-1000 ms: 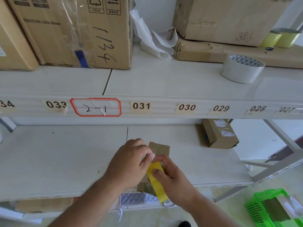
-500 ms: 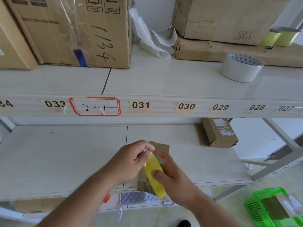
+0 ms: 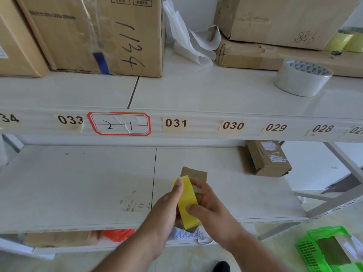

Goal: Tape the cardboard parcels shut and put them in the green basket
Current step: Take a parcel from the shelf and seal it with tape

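Note:
A small cardboard parcel (image 3: 194,173) is held above the front edge of the lower shelf. A strip of yellow tape (image 3: 187,200) runs lengthwise over its near face. My left hand (image 3: 167,210) pinches the strip's upper end between thumb and finger. My right hand (image 3: 213,210) grips the parcel from the right, its thumb pressing on the lower part of the strip. Most of the parcel is hidden behind both hands. The green basket (image 3: 303,250) sits on the floor at the lower right with something flat inside.
Another cardboard parcel (image 3: 270,162) with labels lies further back on the lower shelf (image 3: 78,185). On the upper shelf stand large cartons (image 3: 94,34), a white tape roll (image 3: 302,80) and yellow tape rolls (image 3: 343,42). White fabric (image 3: 184,235) hangs beneath the lower shelf.
My left hand has drawn the yellow strip's end up over the parcel's top edge, so more tape shows. My right hand keeps its hold on the parcel.

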The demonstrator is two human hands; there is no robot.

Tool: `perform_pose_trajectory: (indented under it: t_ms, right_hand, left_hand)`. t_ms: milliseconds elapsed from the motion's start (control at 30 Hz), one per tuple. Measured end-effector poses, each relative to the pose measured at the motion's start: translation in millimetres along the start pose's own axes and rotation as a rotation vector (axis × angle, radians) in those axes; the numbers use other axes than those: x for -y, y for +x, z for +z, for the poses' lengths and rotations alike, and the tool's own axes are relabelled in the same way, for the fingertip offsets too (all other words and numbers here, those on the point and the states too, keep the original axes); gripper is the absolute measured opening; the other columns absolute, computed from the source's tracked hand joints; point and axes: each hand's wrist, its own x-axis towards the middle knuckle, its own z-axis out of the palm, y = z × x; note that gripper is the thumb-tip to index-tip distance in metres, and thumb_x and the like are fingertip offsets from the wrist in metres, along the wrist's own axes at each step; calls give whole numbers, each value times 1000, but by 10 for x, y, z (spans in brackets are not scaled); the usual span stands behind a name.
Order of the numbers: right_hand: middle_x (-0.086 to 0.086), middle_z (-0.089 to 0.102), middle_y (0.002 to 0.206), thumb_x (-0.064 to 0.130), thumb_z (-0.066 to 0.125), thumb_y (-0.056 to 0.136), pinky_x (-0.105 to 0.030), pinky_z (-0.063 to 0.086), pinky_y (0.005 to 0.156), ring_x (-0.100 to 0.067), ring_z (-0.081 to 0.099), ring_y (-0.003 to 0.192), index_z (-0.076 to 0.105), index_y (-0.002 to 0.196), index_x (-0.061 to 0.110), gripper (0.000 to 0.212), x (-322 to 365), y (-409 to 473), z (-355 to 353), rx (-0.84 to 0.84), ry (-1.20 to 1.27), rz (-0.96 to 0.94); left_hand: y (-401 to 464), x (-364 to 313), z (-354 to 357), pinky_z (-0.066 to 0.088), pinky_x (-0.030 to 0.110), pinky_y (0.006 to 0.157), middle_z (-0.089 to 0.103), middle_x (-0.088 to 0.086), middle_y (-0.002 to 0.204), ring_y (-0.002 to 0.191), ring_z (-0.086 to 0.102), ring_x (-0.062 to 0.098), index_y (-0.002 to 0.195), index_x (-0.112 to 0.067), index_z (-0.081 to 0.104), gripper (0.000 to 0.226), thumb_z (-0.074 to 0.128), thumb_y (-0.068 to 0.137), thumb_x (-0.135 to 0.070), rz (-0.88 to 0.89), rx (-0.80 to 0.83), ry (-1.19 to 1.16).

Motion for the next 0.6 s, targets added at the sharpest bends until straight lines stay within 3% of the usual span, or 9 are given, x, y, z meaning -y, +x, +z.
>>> perform_pose_trajectory:
  t_ms: [33,67,133,200,267,333,400,500,600]
  right_hand:
    - [-18,75,111,8,62,94,-55,62,87,-40,73,103,49,141,24,51,3,2,53,-37,-3,6]
    - [-11,77,106,15,65,98,-48,63,84,-32,75,101,55,136,24,41,-2,11,103,-106,-30,10]
    - [7,78,90,26,61,106,-24,58,67,-8,75,83,63,121,21,16,-59,62,163,-309,-122,8]
    - [10,72,74,39,55,107,-16,49,60,1,65,66,66,104,15,27,-130,131,191,-429,-209,5]
    - [5,66,73,56,48,105,-25,49,65,-6,61,68,66,91,11,51,-208,210,212,-453,-235,34]
    - [-4,69,77,62,42,105,-38,53,73,-18,65,73,68,85,9,62,-302,287,208,-415,-210,86]
    - [-6,68,72,62,41,106,-40,53,73,-23,66,68,67,77,7,67,-355,365,179,-425,-183,171]
    - [-7,74,71,53,46,107,-44,58,76,-22,71,68,68,81,4,60,-461,423,54,-497,-174,246]
    - [-2,65,70,43,52,101,-37,49,66,-16,57,62,61,83,4,44,-581,411,-165,-588,-391,263]
  left_hand:
    - [36,11,30,57,52,97,79,11,105,100,76,30,109,-20,79,59,39,102,-64,-22,-16,-97]
    - [71,27,41,56,55,98,78,13,106,100,76,31,113,-18,77,56,42,103,-62,-36,-57,-161]
    - [122,130,66,55,55,100,79,8,105,100,76,27,114,-20,76,48,45,104,-56,1,-138,-153]
    - [141,261,84,56,53,98,79,0,103,100,75,20,111,-27,76,39,47,104,-53,85,-200,-13]
    - [156,367,79,59,50,92,78,-2,98,96,75,19,104,-26,75,36,50,104,-52,156,-252,67]
    - [202,461,37,59,36,81,75,3,87,85,72,22,97,-13,71,47,50,103,-54,221,-284,142]
    - [248,526,-59,41,21,59,57,4,65,62,56,21,81,-3,60,55,52,99,-55,302,-324,287]
    - [425,641,-439,26,25,49,38,-6,51,49,35,8,63,-15,46,47,65,95,-43,374,-413,514]
    - [826,873,-1066,37,32,49,44,-4,51,47,41,10,64,-18,47,42,70,92,-40,311,-582,770]
